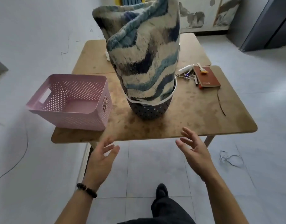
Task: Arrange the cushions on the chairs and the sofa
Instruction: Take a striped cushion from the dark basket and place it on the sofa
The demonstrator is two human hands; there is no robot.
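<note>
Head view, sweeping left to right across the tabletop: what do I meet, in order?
Pink perforated plastic basket → dark perforated round bin stuffed with rolled blue-and-cream wavy plush cushions → white tube and loose pens → brown leather-look notebook, all on the worn wooden table.

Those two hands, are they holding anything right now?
Nothing. The left hand and right hand are open and empty, short of the cushion.

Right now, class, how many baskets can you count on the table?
2. A pink basket sits at the table's near left corner, overhanging its edge; a dark round basket stands mid-table, stuffed with rolled cushions. Those cushions may hide something behind.
</note>
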